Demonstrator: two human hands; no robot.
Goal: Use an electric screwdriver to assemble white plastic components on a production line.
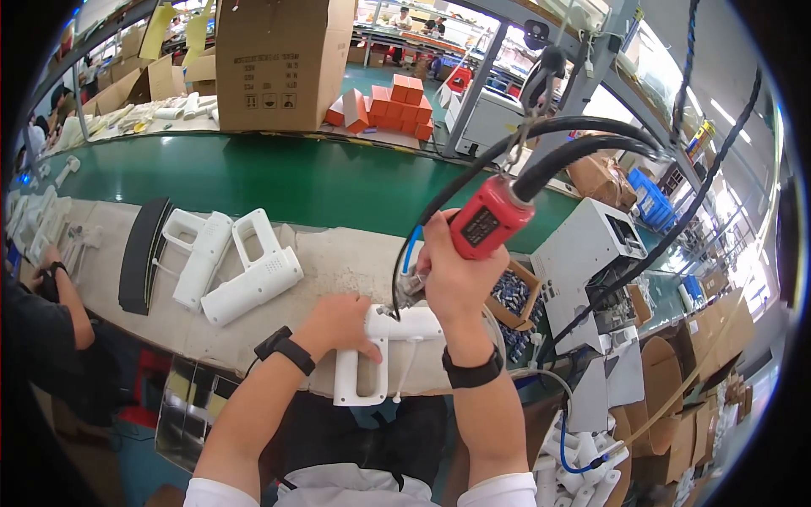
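Observation:
My right hand (460, 275) is wrapped round a red power screwdriver (490, 221) that hangs from a chain, with thick black cables at its top. The screwdriver's metal lower end points down at a white plastic housing (414, 323) with a loop handle; whether its tip touches is hard to see. That housing lies on the cardboard-covered bench edge in front of me. My left hand (338, 325) grips it at the handle end, thumb over the handle. A thin white cord (409, 369) hangs off its near side. Farther left lie two similar white housings (203, 262) (256, 275).
Dark curved strips (142, 258) lie at the left. A green conveyor belt (279, 173) runs behind, with a big carton (274, 63) beyond. On the right are a box of small parts (514, 291) and a grey machine case (583, 262). A co-worker's arm (74, 296) shows at far left.

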